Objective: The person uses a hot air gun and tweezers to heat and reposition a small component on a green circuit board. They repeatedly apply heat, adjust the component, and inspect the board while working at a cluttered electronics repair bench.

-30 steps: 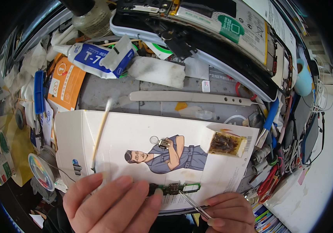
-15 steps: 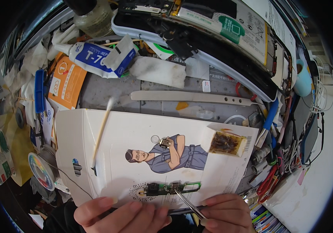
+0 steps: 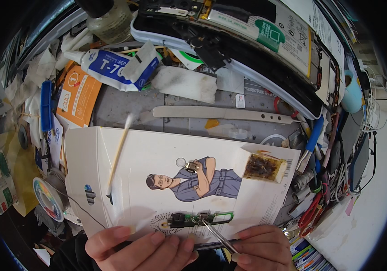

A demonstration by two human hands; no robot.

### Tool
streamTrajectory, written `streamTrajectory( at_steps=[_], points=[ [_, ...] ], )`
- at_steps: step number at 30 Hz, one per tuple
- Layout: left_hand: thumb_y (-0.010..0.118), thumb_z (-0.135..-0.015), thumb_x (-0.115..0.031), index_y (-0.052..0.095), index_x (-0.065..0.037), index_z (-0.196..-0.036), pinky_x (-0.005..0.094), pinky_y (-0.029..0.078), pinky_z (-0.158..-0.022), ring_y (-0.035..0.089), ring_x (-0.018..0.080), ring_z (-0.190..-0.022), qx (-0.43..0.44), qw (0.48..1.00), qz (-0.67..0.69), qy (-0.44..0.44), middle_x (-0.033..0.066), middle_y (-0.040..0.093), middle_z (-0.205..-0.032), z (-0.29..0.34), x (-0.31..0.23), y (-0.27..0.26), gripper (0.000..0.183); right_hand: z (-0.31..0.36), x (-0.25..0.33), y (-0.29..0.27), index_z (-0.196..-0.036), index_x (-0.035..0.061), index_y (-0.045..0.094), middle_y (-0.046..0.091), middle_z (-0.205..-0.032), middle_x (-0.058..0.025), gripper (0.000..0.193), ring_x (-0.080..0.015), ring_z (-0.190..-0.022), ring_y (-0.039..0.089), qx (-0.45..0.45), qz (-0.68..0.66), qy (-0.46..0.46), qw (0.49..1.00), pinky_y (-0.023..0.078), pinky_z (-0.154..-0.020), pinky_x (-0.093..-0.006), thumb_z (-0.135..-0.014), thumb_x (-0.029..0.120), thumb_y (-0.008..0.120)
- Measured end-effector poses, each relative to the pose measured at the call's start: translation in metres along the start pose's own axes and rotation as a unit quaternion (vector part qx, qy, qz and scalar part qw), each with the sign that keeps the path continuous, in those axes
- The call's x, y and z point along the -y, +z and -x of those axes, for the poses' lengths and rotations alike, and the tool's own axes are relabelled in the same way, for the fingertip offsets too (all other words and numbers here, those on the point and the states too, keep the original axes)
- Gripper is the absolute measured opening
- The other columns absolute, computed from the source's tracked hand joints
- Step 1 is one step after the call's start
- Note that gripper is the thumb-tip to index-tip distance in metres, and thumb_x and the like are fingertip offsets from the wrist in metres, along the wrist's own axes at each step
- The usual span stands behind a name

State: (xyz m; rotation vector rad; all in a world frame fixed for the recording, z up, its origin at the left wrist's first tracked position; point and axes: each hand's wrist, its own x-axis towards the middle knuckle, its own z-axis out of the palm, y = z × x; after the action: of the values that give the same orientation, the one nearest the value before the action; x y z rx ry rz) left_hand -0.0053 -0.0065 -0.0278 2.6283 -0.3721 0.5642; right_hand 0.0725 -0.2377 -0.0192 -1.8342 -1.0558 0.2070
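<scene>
At the lower edge, my right hand (image 3: 263, 250) pinches metal tweezers (image 3: 220, 237). Their tips touch a metal part in the middle of a narrow green circuit board (image 3: 200, 219), which lies on a white printed card (image 3: 135, 194). My left hand (image 3: 144, 250) is curled at the card's near edge, below the board's left end. What its fingers grip is hidden. A cotton swab (image 3: 119, 156) rests on the card's left side. A small open box of brown, sticky-looking rosin (image 3: 263, 167) sits at the card's right.
Beyond the card lie a metal scalpel-like handle (image 3: 220, 113), a white pad (image 3: 184, 83) and a blue-white glue tube (image 3: 112, 67). An opened phone (image 3: 265, 27) rests at the back. A solder spool (image 3: 49, 198) stands left; red-handled pliers (image 3: 311, 210) and cables crowd the right.
</scene>
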Motion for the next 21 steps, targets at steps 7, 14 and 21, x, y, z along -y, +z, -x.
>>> streamTrajectory(
  at_steps=[7,14,21],
  points=[
    [0.079,-0.077,-0.022,0.076,-0.018,-0.096,0.0346,0.043,-0.093,0.061,0.01,-0.093,-0.007,1.0,0.004,-0.005,-0.0078,0.065,-0.094,0.0,0.0,0.002,0.02,0.001,-0.003,0.006,-0.104,-0.0027,0.065,0.066,-0.085,-0.0145,0.035,-0.0271,-0.073,0.065,-0.031,0.002,-0.011,0.999,0.059,-0.072,-0.0433,-0.069,-0.005,0.065],
    [0.079,-0.077,-0.022,0.076,-0.017,-0.098,0.0347,0.042,-0.092,0.061,0.0109,-0.094,0.002,1.0,0.015,-0.012,-0.0071,0.065,-0.095,0.0,-0.001,0.0,0.022,0.002,-0.003,0.009,-0.104,-0.0025,0.065,0.065,-0.083,-0.0141,0.037,-0.0268,-0.072,0.065,-0.043,0.002,-0.001,0.999,0.059,-0.07,-0.0431,-0.067,-0.008,0.065],
    [0.079,-0.077,-0.022,0.076,-0.017,-0.097,0.0346,0.043,-0.092,0.061,0.011,-0.094,-0.004,1.0,0.014,-0.009,-0.0069,0.065,-0.096,0.001,-0.001,0.0,0.021,-0.002,-0.002,0.008,-0.103,-0.0026,0.065,0.065,-0.082,-0.0145,0.037,-0.0264,-0.07,0.064,-0.039,-0.002,-0.006,0.999,0.059,-0.069,-0.0429,-0.067,-0.008,0.066]
  ],
)
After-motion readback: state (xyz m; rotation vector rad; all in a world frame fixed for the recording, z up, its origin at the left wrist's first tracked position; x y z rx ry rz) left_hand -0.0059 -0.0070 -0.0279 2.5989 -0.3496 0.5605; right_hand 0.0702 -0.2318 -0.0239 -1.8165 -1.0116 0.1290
